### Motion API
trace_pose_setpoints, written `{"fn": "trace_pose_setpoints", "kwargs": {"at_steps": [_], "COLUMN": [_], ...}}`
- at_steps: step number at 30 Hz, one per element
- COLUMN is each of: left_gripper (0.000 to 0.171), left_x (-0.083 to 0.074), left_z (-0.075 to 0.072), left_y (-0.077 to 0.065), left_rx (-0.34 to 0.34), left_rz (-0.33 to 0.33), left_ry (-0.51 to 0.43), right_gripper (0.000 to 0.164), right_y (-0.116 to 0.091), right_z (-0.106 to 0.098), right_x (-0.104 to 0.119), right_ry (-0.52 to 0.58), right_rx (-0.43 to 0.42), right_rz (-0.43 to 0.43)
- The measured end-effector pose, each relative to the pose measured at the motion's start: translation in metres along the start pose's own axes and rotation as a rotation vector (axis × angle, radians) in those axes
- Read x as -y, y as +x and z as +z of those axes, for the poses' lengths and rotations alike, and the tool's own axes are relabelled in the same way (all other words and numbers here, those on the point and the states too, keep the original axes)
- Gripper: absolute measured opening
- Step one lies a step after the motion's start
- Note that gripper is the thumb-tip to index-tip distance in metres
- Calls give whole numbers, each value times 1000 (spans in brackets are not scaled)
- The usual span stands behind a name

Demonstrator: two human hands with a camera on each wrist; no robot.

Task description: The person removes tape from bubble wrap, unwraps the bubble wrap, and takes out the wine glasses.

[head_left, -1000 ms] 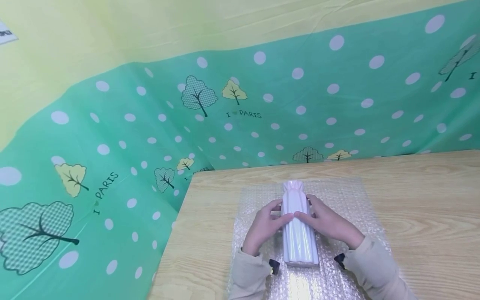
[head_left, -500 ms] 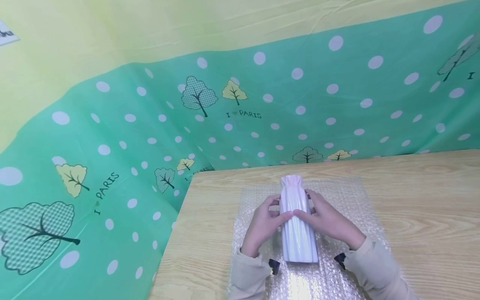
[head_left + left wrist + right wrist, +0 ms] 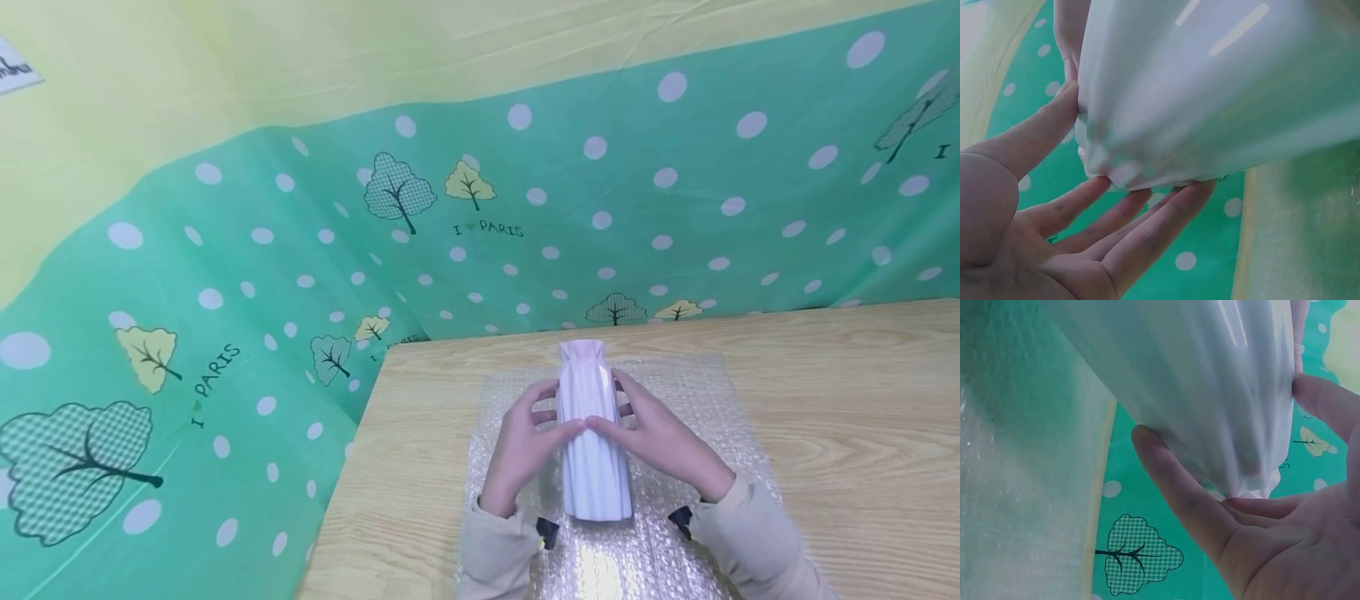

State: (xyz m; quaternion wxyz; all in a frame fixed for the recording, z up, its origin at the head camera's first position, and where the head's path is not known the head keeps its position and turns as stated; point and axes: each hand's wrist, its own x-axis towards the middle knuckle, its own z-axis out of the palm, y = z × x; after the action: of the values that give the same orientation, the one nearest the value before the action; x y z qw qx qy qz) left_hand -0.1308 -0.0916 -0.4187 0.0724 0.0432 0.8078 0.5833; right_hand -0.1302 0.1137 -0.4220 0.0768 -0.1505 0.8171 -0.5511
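A glossy white vase (image 3: 596, 471) with lengthwise ribs and a pinched, flared neck is held between both hands, its neck toward the back of the table. My left hand (image 3: 522, 443) grips its left side, thumb across the front and fingers around the far side. From the right, my right hand (image 3: 666, 440) grips it the same way, and the two thumb tips meet at the middle. In the left wrist view, fingertips (image 3: 1200, 187) press along the vase's (image 3: 1166, 94) side. The right wrist view has the index finger (image 3: 1169, 469) stretched along the ribbed wall.
Beneath the vase a sheet of clear bubble wrap (image 3: 697, 387) lies flat on the wooden table (image 3: 862, 408). A green dotted cloth (image 3: 637, 142) with printed trees hangs behind the table and down its left side.
The vase has shifted slightly toward the back and a little left, its neck now higher in the head view. Both hands keep their grip and move a little with it.
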Motion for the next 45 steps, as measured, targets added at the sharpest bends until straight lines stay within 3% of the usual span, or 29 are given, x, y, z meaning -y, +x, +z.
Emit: {"fn": "trace_pose_setpoints", "kwargs": {"at_steps": [24, 34, 45], "left_gripper": [81, 83, 83], "left_x": [-7, -5, -4], "left_z": [-4, -7, -7], "left_y": [-3, -2, -3], "left_rx": [-26, -18, -36], "left_rz": [65, 164, 221], "left_ry": [-115, -98, -101], "right_gripper": [92, 92, 94], "right_y": [0, 0, 0], "right_z": [-4, -4, -4], "right_x": [8, 6, 6], "right_ry": [74, 73, 86], "right_rx": [-51, -79, -94], "right_rz": [-91, -138, -164]}}
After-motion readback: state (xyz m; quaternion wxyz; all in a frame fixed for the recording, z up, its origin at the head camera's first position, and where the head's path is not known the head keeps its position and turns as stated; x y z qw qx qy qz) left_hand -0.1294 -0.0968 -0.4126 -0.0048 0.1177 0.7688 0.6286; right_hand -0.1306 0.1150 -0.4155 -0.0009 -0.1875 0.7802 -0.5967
